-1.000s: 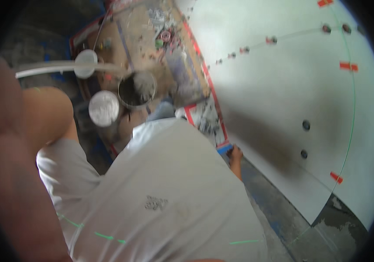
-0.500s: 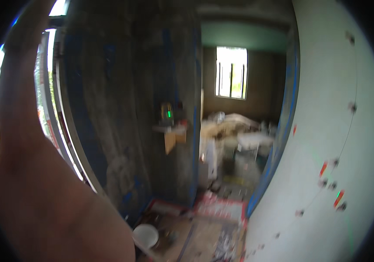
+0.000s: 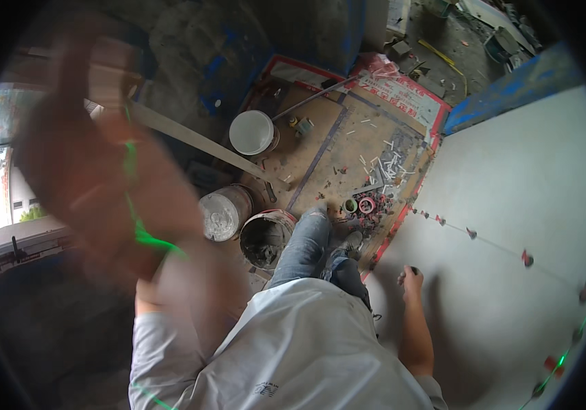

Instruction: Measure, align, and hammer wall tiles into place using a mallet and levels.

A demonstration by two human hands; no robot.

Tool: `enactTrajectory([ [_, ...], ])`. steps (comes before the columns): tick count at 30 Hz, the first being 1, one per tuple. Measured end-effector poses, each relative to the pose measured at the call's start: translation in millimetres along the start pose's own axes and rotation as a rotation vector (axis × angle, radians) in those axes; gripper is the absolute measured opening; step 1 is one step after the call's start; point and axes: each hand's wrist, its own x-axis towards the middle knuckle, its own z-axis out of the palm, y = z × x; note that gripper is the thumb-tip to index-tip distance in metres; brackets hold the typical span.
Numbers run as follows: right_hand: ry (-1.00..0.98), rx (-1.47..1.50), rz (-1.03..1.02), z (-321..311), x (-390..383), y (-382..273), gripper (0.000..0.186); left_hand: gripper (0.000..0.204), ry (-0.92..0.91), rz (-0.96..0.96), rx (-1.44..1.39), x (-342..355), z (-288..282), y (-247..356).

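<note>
My left hand is raised very close to the camera on the left, smeared by motion, with a green laser line across it. Its fingers are too blurred to read. Low on the right, my right hand is closed beside the large pale wall slab. Its fingers are curled in, and a small dark spot shows at them; what they hold, if anything, is too small to name. Small red and dark clips stick out along a seam in the slab.
Beside my legs stand a bucket of dark mortar, a grey-topped bucket and a white bucket. A long pale bar slants behind them. White sticks, an L-shaped square and a pink ring-shaped container lie on the covered floor.
The view has swung from the doorway and window ahead down to the floor and my body. My right hand has come into view; my left arm stays raised at the left.
</note>
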Motion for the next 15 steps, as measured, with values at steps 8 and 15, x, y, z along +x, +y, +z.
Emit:
enactTrajectory([
  [8,-0.082,-0.084,0.035,201.1,304.3,-44.5,0.017,0.047,-0.787,-1.566,0.283,-614.6,98.1,-451.7],
  [15,-0.090,-0.029,0.267,435.7,556.9,63.5,0.018,0.046,-0.704,-1.708,0.659,-926.8,179.9,-799.7],
])
